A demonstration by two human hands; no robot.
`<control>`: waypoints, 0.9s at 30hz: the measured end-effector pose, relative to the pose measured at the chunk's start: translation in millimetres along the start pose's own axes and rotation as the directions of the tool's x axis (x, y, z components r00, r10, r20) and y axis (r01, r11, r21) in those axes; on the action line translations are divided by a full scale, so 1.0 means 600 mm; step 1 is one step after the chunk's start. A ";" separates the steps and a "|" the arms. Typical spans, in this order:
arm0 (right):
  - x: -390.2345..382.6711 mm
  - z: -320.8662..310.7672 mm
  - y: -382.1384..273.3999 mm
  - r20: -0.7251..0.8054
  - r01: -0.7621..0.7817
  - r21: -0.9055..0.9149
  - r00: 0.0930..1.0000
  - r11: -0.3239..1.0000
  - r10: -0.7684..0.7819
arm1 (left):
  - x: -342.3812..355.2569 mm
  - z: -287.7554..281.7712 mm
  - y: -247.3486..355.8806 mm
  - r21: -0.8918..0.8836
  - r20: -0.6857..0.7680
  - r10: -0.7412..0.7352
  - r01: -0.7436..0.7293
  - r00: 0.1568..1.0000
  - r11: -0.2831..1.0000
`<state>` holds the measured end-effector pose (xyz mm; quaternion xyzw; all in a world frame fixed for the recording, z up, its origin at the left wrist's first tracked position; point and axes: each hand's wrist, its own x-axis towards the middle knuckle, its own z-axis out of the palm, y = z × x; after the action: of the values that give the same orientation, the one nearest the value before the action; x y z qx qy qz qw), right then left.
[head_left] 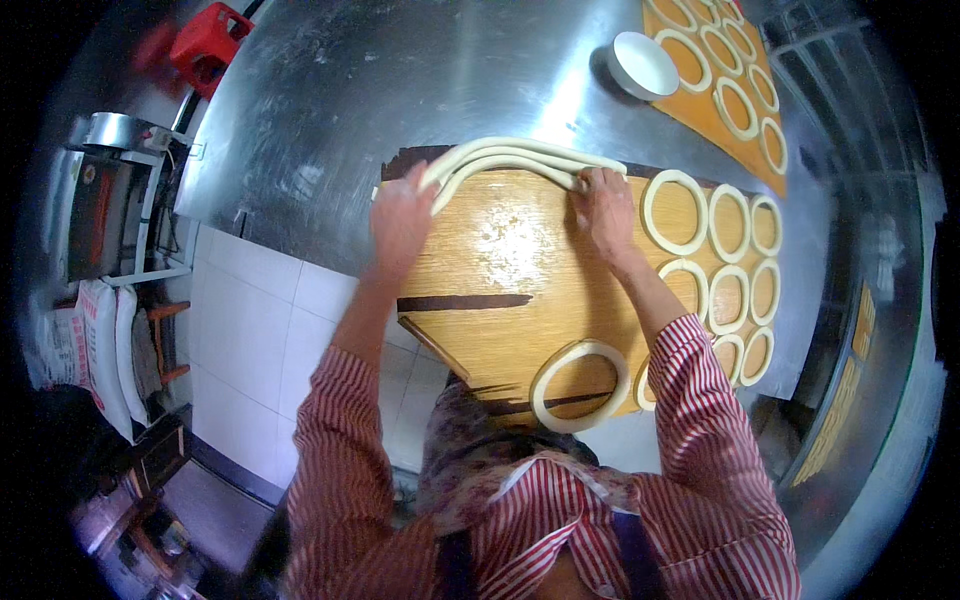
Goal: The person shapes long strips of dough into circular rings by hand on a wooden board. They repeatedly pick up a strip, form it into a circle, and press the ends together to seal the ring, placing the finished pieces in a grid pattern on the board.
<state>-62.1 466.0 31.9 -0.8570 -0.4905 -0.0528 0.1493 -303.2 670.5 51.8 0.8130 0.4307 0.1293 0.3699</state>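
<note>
Several long dough ropes (510,152) lie side by side in an arc over the far edge of a wooden board (490,260). My left hand (402,215) is closed round their left end, its fingers slightly blurred. At the other end my right hand (606,205) grips the ropes with curled fingers. Rows of dough rings (675,212) rest on the board to the right of my right hand. One more dough ring (581,386) lies at the board's near edge, close to my body.
The board sits on a shiny metal table (380,90). A white bowl (643,66) stands at the far right, beside an orange-brown board (690,110) with more dough rings. Off to the left are a red plastic stool (210,45) and white sacks (105,345) on the floor side.
</note>
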 end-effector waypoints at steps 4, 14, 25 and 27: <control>0.006 -0.018 -0.009 0.094 0.041 0.022 0.995 0.999 -0.043 | 0.074 -0.049 -0.025 -0.099 0.076 -0.038 0.046 0.996 0.994; -0.020 -0.104 -0.089 0.661 -0.405 0.357 0.746 0.842 0.078 | -0.045 0.027 -0.026 0.485 -0.148 0.539 -0.414 0.829 0.770; -0.128 -0.112 -0.038 0.810 -0.835 0.550 0.532 0.006 -0.247 | 0.042 -0.081 0.009 0.022 -0.117 -0.069 0.072 0.991 0.997; -0.132 -0.130 -0.012 0.824 -0.823 0.564 0.553 0.072 -0.127 | 0.033 -0.063 -0.016 0.297 -0.285 0.307 -0.221 0.908 0.929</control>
<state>-104.2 380.0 88.6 -0.5991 -0.1576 0.6410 0.4531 -317.2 707.9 69.1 0.8725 0.3841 0.2539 0.1634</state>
